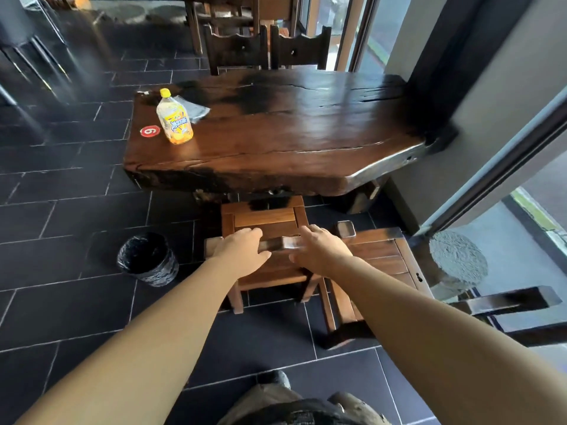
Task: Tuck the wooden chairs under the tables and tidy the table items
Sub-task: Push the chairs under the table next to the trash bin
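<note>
The left hand (242, 251) and right hand (322, 250) are pressing, fingers mostly straight, on the top rail of the chair (264, 217), which is sitting partly under the surface (291, 133). The chair is looking heavy and rigid, so that rail is probably offering the best hold.

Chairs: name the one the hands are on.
The near-left chair: left hand and right hand rest on its backrest. Its right neighbour and the two opposite are untouched.

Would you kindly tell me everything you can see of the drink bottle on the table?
The bottle is clear plastic with a yellow cap and a yellow and orange label. It stands upright near the left end of the dark wooden table, beside a red round sticker and in front of a clear wrapper. No hand touches it.
</note>
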The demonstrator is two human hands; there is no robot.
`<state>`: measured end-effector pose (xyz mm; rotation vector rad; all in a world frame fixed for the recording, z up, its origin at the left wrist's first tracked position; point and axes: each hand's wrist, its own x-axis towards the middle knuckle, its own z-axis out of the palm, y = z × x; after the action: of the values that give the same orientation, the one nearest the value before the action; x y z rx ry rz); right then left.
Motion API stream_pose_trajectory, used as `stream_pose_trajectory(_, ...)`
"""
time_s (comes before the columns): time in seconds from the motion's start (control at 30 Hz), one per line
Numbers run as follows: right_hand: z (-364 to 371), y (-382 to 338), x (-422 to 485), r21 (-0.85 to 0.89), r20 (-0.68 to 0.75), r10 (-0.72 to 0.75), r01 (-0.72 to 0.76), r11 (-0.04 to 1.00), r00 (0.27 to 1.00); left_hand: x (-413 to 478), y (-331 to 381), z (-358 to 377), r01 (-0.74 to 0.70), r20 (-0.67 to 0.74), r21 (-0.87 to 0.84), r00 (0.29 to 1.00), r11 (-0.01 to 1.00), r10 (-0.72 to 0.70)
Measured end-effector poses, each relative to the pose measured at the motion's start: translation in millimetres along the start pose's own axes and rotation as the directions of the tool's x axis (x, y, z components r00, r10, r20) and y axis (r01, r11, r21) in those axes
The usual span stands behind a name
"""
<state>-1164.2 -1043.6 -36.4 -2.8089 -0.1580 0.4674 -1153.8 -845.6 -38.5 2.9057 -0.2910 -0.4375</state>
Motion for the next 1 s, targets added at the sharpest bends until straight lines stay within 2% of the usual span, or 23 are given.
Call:
stream_pose_trajectory(0.13,-5.4,-0.1,-9.1,0.018,-0.019,0.02,-0.02,1.0,1.0,-1.4,10.5,-3.4,-0.029,-0.021,-0.048,0.999,0.998,0.028)
stream_pose_trajectory(0.3,-14.9,13.1,-17.5,0.041,-0.02,0.035,-0.034,0.999,0.999,-9.6,29.8,-5.1,-0.081,-0.038,-0.02,0.996,0.996,0.08)
stream_pose_trajectory(0.57,-24.7,57.5,-29.6,0.071,-0.035,0.031,-0.028,0.997,0.999,-11.1,74.6,-5.1,-0.107,-0.052,-0.037,0.993,0.994,0.105)
stream_pose_trajectory(0.8,-41.8,132.7,-51.1,0.126,-0.005,0.032,-0.031,0.992,0.999,-8.8,156.2,6.1,-0.071,-0.043,-0.018,0.997,0.997,0.071)
stream_pose_trajectory(1.0,-54.3,240.4,-75.0,0.074,0.009,-0.011,0.01,0.997,1.0,-6.7,257.4,41.9,0.004,-0.054,-0.074,0.999,0.997,-0.008)
